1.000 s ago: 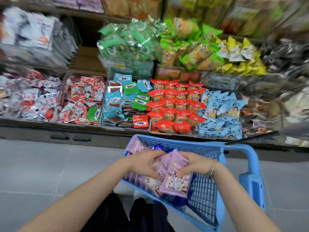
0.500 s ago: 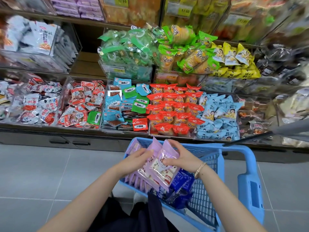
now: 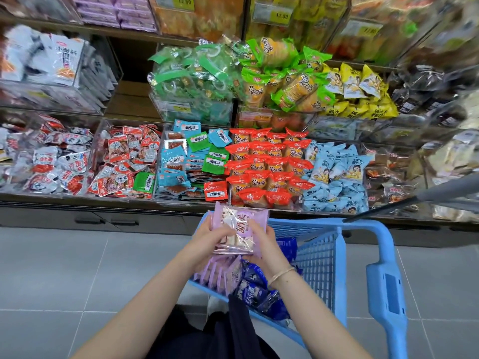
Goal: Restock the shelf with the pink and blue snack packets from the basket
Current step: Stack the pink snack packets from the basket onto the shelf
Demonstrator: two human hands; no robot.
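A stack of pink snack packets (image 3: 239,224) is held upright above the blue plastic basket (image 3: 326,244), gripped from both sides. My left hand (image 3: 207,235) clasps its left edge and my right hand (image 3: 264,242) its right edge and bottom. More pink packets (image 3: 220,272) stand in a row inside the basket under my hands. Dark blue packets (image 3: 252,288) lie beside them, toward the basket's right. The shelf (image 3: 181,200) with snack bins is directly ahead.
Clear bins on the lower shelf hold red-white, teal-green, orange-red (image 3: 267,167) and light blue (image 3: 337,174) packets. Green and yellow packets fill the tier above. A gap of bare wooden shelf (image 3: 129,97) sits upper left. A grey rod (image 3: 414,198) crosses at right. Grey tiled floor lies below.
Both hands have lifted the pink stack up out of the basket toward the shelf front. The dark blue packets beneath are now uncovered. The view has moved closer to the shelf.
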